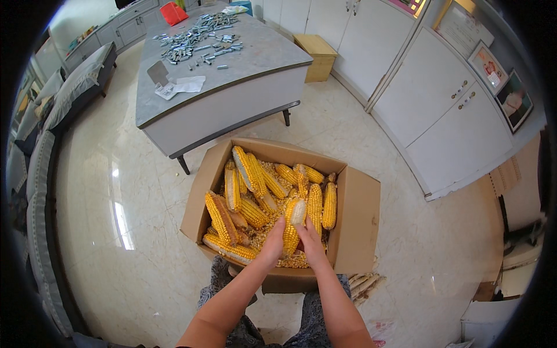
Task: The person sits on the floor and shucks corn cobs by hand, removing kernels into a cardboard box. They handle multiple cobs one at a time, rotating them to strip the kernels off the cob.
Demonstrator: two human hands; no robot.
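Observation:
An ear of corn (292, 235) is gripped between my two hands over an open cardboard box (358, 217). Its upper end shows a pale patch where kernels are gone. My left hand (274, 239) closes on the ear's left side, and my right hand (311, 242) wraps its right side; some fingers are hidden behind it. Around them in the box lie several whole yellow ears (220, 219), stacked mostly at the left and along the far side. Loose kernels (261, 238) cover the bottom between the ears.
Bare cobs (365, 285) lie on the tiled floor right of the box. Beyond it stands a grey-topped table (255, 52) with a pile of small metal parts (200, 37). A wooden box (316, 55) sits by white cabinets (441, 133). A sofa (40, 197) runs along the left.

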